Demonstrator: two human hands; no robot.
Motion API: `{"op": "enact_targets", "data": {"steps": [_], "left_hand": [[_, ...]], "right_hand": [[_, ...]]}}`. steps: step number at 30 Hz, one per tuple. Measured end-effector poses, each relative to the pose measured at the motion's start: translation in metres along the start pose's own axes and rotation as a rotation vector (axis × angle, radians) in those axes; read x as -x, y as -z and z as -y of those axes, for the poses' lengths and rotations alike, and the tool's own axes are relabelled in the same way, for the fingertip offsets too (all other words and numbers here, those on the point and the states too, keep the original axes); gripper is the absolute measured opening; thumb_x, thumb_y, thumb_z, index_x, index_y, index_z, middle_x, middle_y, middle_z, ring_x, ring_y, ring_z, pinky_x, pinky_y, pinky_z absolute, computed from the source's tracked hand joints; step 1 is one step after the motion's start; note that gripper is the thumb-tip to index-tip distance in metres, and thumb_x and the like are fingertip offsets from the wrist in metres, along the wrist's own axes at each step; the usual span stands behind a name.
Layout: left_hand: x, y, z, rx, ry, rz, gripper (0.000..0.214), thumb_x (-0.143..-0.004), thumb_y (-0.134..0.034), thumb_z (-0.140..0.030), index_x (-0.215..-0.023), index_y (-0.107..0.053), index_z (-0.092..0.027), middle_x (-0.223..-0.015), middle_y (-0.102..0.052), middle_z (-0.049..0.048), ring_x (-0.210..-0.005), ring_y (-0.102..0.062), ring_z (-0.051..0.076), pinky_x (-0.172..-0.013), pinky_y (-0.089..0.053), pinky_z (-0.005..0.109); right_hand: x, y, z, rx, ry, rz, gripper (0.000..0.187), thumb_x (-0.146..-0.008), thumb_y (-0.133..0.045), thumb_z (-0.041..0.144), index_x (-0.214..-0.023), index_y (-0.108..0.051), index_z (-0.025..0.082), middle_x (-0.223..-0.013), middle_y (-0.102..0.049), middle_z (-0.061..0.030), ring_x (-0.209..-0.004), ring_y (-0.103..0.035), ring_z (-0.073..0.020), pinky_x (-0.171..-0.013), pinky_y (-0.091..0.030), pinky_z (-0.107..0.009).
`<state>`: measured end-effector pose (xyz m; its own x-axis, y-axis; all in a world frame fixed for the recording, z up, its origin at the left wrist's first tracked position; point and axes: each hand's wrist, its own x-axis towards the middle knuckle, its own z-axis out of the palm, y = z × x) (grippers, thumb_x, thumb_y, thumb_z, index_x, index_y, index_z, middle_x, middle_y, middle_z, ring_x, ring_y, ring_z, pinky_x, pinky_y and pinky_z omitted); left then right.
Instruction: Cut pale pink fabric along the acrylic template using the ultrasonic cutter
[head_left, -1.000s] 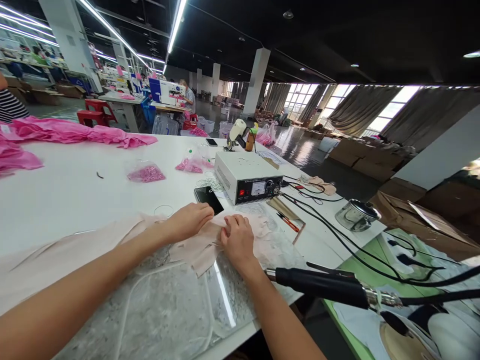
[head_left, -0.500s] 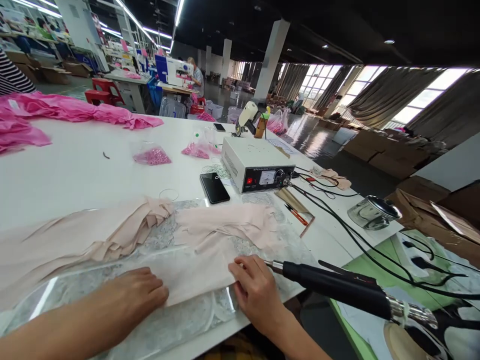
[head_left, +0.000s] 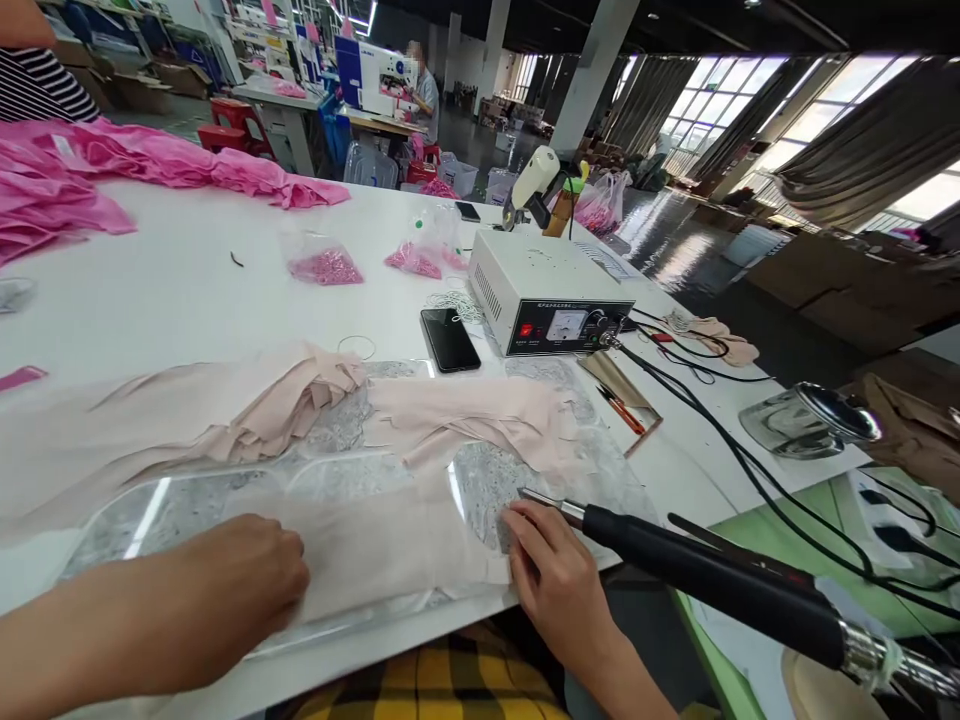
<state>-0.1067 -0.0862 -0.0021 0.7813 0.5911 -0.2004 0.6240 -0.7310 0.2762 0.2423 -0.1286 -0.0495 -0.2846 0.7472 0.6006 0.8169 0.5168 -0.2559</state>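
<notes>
On the pale fabric [head_left: 382, 560], the left hand [head_left: 240, 575] and right hand [head_left: 559, 580] rest loose-fingered, pressing it flat.

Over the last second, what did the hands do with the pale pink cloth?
Both hands came back from beside the phone to the near edge of the table, drawing one pale pink piece along. The left hand now rests on its left end, the right hand on its right end. Phone, control box and black tool stayed put.
</notes>
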Motion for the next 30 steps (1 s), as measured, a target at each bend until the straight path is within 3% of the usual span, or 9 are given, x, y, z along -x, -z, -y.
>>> {"op": "enact_targets", "data": {"steps": [1, 3, 5, 7, 9, 15, 18, 23, 30], "left_hand": [[-0.01, 0.008, -0.006, 0.017, -0.046, 0.056, 0.032, -0.094, -0.047, -0.013, -0.069, -0.062, -0.024, -0.068, -0.063, -0.0004, -0.056, -0.059, 0.018, -0.056, -0.042, 0.028], [-0.036, 0.023, -0.018, 0.041, -0.108, 0.047, 0.033, -0.1, -0.043, -0.015, -0.078, -0.065, -0.024, -0.076, -0.067, 0.0007, -0.062, -0.063, 0.019, -0.063, -0.046, 0.029], [-0.062, 0.028, -0.028, 0.064, -0.275, -0.064, 0.025, -0.103, -0.046, -0.017, -0.105, -0.07, -0.025, -0.103, -0.073, 0.0033, -0.09, -0.07, 0.021, -0.082, -0.051, 0.03], [-0.083, 0.022, -0.03, 0.037, -0.433, -0.153, 0.03, -0.105, -0.049, -0.024, -0.13, -0.063, -0.027, -0.139, -0.064, 0.0044, -0.128, -0.059, 0.025, -0.11, -0.041, 0.036], [-0.095, 0.009, -0.025, -0.02, -0.487, -0.173, 0.037, -0.104, -0.053, -0.027, -0.14, -0.057, -0.029, -0.151, -0.053, 0.0036, -0.142, -0.047, 0.026, -0.123, -0.025, 0.041], [-0.094, -0.014, -0.013, -0.133, -0.466, -0.192, 0.052, -0.102, -0.059, -0.029, -0.152, -0.044, -0.032, -0.158, -0.042, 0.0015, -0.147, -0.039, 0.025, -0.128, -0.013, 0.045], [-0.091, -0.012, -0.013, -0.188, -0.47, -0.199, 0.053, -0.104, -0.056, -0.031, -0.154, -0.04, -0.034, -0.16, -0.04, -0.0006, -0.149, -0.035, 0.025, -0.128, -0.011, 0.046], [-0.089, -0.009, -0.013, -0.201, -0.468, -0.225, 0.053, -0.106, -0.052, -0.034, -0.156, -0.036, -0.034, -0.158, -0.043, -0.001, -0.149, -0.035, 0.024, -0.129, -0.012, 0.046], [-0.112, -0.008, -0.037, -0.08, -0.631, -0.214, 0.047, -0.106, -0.046, -0.019, -0.154, -0.041, -0.017, -0.152, -0.051, 0.0062, -0.147, -0.039, 0.022, -0.129, -0.016, 0.041]], "right_hand": [[0.001, 0.002, 0.0, -0.007, -0.01, -0.005, 0.035, -0.087, -0.049, 0.0, -0.115, -0.063, 0.016, -0.099, -0.072, -0.0129, -0.093, -0.071, -0.0252, -0.075, -0.063, -0.036], [0.003, 0.006, 0.0, -0.035, -0.028, -0.014, 0.033, -0.09, -0.049, 0.001, -0.116, -0.063, 0.016, -0.1, -0.073, -0.0125, -0.093, -0.072, -0.0231, -0.079, -0.063, -0.034], [0.005, 0.011, 0.001, -0.074, -0.036, -0.016, 0.031, -0.091, -0.051, 0.003, -0.116, -0.063, 0.017, -0.099, -0.073, -0.0113, -0.093, -0.072, -0.0206, -0.08, -0.063, -0.032], [0.008, 0.015, 0.003, -0.111, -0.033, -0.016, 0.028, -0.091, -0.054, 0.005, -0.115, -0.063, 0.017, -0.097, -0.073, -0.0101, -0.089, -0.072, -0.0189, -0.078, -0.063, -0.029], [0.01, 0.019, 0.004, -0.157, -0.011, -0.018, 0.028, -0.09, -0.057, 0.006, -0.115, -0.063, 0.017, -0.095, -0.072, -0.0103, -0.087, -0.071, -0.019, -0.076, -0.062, -0.03], [0.013, 0.017, 0.006, -0.164, 0.018, 0.025, 0.032, -0.086, -0.06, 0.005, -0.114, -0.066, 0.019, -0.103, -0.073, -0.0116, -0.085, -0.07, -0.0205, -0.074, -0.062, -0.035], [0.013, 0.011, 0.004, -0.155, -0.089, -0.04, 0.021, -0.088, -0.059, 0.006, -0.099, -0.067, 0.021, -0.096, -0.074, -0.0083, -0.083, -0.071, -0.0193, -0.075, -0.061, -0.033], [0.035, 0.01, -0.006, -0.085, -0.3, -0.207, 0.02, -0.088, -0.061, 0.007, -0.096, -0.069, 0.023, -0.095, -0.077, -0.0088, -0.087, -0.075, -0.0227, -0.078, -0.061, -0.034], [0.065, 0.024, -0.016, -0.161, -0.579, -0.334, 0.015, -0.089, -0.068, 0.027, -0.102, -0.072, 0.021, -0.083, -0.079, -0.007, -0.074, -0.077, -0.0245, -0.067, -0.064, -0.033]]}}
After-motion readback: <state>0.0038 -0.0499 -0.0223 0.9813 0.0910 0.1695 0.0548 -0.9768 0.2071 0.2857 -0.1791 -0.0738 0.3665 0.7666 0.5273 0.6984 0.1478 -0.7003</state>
